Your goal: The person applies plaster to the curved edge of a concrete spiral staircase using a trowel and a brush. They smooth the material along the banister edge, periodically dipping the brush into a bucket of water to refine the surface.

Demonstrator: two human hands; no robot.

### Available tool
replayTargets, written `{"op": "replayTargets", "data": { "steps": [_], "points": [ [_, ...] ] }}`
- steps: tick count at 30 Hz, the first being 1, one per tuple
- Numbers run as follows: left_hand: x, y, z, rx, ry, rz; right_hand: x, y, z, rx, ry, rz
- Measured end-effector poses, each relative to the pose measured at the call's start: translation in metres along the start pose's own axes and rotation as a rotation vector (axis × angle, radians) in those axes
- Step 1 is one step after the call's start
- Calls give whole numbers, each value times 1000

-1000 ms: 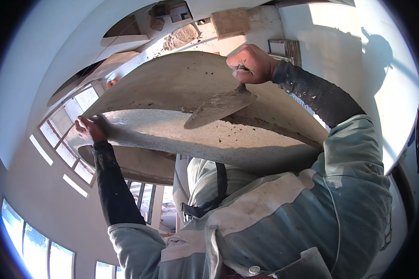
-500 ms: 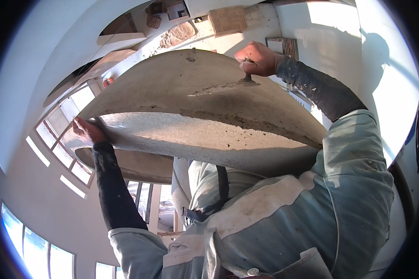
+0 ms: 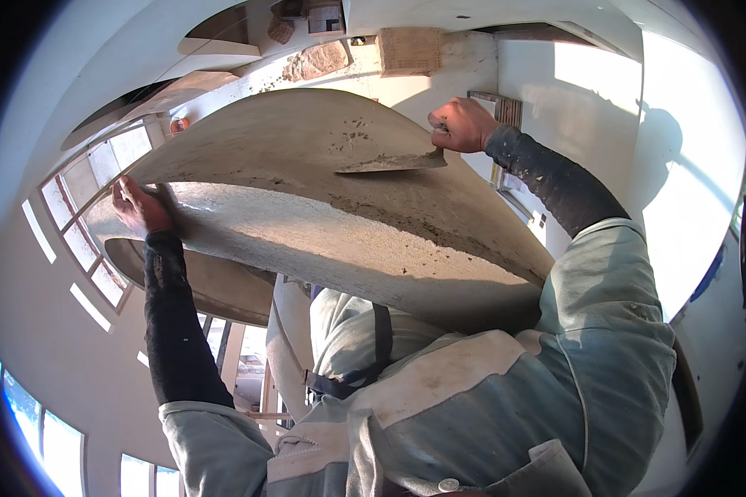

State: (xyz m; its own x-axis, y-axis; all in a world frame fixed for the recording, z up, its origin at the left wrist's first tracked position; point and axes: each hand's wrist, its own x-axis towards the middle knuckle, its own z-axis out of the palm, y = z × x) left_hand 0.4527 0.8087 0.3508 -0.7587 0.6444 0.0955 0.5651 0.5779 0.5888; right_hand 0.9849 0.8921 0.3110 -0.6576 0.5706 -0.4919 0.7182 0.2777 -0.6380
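Observation:
A large grey-brown plastered beam (image 3: pixel 307 132), bowed by the lens, spans the view in front of me. Its upper face is smeared with wet mortar, and a rough ridge of mortar (image 3: pixel 398 215) runs along the edge above its paler, sunlit face. My right hand (image 3: pixel 462 126) is closed round the handle of a trowel. The mortar-coated blade of the trowel (image 3: pixel 394 163) lies along the upper face, its tip pointing left. At the beam's left end, my left hand (image 3: pixel 142 209) has its fingers bent over the edge; some fingertips are hidden.
Windows (image 3: pixel 99 178) are on the left, with a pale wall (image 3: pixel 83 348) below them. Beyond the beam, a brown sack (image 3: pixel 317 60) and a flat cardboard piece (image 3: pixel 410 51) lie on the floor. A stack of framed panels (image 3: pixel 506 109) stands behind my right hand.
The trowel blade has turned from nearly edge-on to showing its length on the face. Small mortar specks now show above it. My view has shifted slightly; my left hand stays on the edge.

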Motion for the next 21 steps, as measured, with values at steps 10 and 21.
{"op": "replayTargets", "data": {
  "steps": [10, 21],
  "points": [
    [0, 2, -4, 126, 17, 25, 5, -74, -27, 234, 97, -363],
    [1, 5, -3, 85, 19, -2, 55, -17, 13, -50, -5, -84]
  ]
}}
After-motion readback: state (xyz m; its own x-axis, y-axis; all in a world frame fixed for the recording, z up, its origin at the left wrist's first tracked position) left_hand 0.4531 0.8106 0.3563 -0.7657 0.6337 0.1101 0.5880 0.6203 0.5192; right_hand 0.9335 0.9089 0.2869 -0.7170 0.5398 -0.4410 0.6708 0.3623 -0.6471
